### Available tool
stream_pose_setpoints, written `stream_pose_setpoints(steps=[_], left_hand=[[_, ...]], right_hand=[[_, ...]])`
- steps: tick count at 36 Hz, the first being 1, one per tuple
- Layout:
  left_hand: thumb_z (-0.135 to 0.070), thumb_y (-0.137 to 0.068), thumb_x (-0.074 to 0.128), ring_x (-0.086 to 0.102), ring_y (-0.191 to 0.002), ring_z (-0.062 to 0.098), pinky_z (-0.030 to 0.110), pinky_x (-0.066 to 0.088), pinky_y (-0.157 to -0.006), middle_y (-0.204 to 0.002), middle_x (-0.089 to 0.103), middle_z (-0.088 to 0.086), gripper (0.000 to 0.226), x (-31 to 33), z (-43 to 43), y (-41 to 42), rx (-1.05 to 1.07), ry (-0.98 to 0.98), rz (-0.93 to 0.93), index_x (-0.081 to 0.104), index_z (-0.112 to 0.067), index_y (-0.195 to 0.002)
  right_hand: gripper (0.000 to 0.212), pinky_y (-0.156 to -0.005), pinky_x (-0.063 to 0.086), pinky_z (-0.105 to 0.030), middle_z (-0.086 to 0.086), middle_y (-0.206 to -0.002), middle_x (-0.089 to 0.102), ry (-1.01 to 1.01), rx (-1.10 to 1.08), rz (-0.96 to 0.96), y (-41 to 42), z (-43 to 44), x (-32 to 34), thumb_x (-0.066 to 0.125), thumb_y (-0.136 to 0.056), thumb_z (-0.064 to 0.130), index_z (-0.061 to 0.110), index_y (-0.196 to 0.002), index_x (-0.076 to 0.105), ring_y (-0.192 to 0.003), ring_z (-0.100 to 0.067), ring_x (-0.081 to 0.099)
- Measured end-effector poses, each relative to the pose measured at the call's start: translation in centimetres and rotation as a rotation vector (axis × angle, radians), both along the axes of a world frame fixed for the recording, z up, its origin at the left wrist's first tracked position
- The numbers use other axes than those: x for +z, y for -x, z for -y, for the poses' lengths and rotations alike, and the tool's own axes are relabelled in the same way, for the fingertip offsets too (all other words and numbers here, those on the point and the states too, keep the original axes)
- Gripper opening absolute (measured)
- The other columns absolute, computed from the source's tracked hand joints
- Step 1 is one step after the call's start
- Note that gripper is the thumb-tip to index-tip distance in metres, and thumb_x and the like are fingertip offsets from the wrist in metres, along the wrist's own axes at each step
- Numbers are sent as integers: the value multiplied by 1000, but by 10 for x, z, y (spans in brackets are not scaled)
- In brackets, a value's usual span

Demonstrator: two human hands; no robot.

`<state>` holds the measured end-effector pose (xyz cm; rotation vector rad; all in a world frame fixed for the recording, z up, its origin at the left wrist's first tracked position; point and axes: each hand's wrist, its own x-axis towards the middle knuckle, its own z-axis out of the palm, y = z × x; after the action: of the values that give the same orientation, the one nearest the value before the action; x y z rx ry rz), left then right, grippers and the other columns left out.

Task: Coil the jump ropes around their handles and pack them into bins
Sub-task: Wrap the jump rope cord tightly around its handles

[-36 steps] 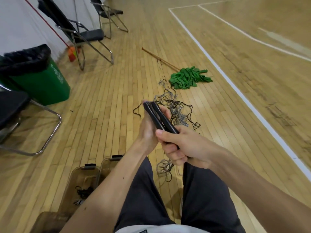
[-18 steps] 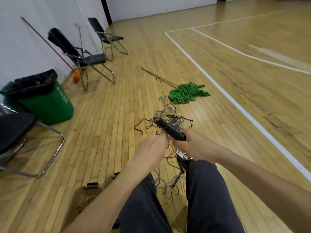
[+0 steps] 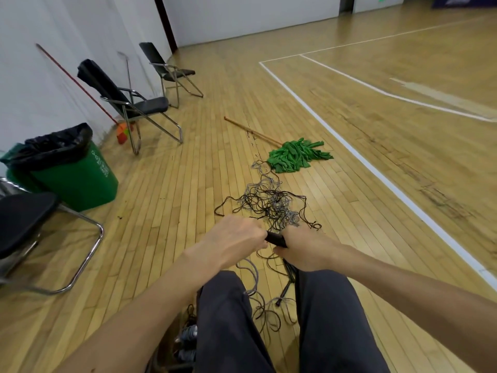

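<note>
Black jump rope handles [image 3: 275,238] show as a short dark piece between my two hands, above my knees. My left hand [image 3: 236,239] grips their left end and my right hand [image 3: 302,249] grips the right end, both with curled fingers. A tangle of black and grey jump ropes [image 3: 271,204] lies on the wood floor just beyond my hands. More loose rope [image 3: 266,309] trails on the floor between my legs. A clear bin [image 3: 185,343] with dark items inside shows partly at the bottom, left of my left leg.
A green mop [image 3: 294,156] with a wooden handle lies beyond the ropes. A green trash bin [image 3: 67,170] stands at left. A black chair [image 3: 24,232] is close at left, two more chairs [image 3: 134,103] stand by the wall. A broom [image 3: 122,131] leans there.
My hands have lowered the handles toward my knees and closed in around them, so less of them shows. The view has tilted up and shows more of the hall.
</note>
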<state>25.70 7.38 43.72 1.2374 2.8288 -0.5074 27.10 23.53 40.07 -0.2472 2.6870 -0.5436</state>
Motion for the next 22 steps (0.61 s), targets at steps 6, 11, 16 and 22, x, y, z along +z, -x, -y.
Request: stream_pose_setpoints(steps=[6, 11, 16, 22], left_hand=[[-48, -98, 53, 61, -93, 18, 27, 46, -74, -99, 64, -1, 37, 11, 2, 1, -44, -17, 56, 66, -14, -107], [-64, -79, 67, 47, -78, 11, 29, 42, -67, -79, 56, -6, 46, 13, 9, 8, -51, -152, 134, 57, -20, -82], [-58, -64, 85, 47, -65, 3, 21, 41, -61, -63, 52, -14, 45, 16, 8, 8, 79, -312, 380, 62, -20, -69], [-32, -60, 95, 52, -60, 8, 24, 39, -57, -64, 65, 3, 33, 13, 11, 5, 157, -632, 730, 72, -11, -66]], right_hand=[[19, -60, 47, -35, -4, -78, 59, -82, 112, 81, 3, 1, -2, 53, -102, 34, 15, -98, 52, -67, -23, 58], [28, -58, 40, -32, -3, -73, 54, -85, 289, 143, -2, -7, 3, 53, -102, 34, 21, -78, 47, -62, -21, 49], [24, -65, 45, -35, -3, -80, 58, -31, 423, 79, -9, -14, 0, 53, -103, 36, 24, -83, 49, -67, -21, 50], [28, -59, 40, -23, 2, -76, 60, 92, 500, -3, -22, -25, -1, 53, -102, 43, 15, -107, 59, -60, -10, 49]])
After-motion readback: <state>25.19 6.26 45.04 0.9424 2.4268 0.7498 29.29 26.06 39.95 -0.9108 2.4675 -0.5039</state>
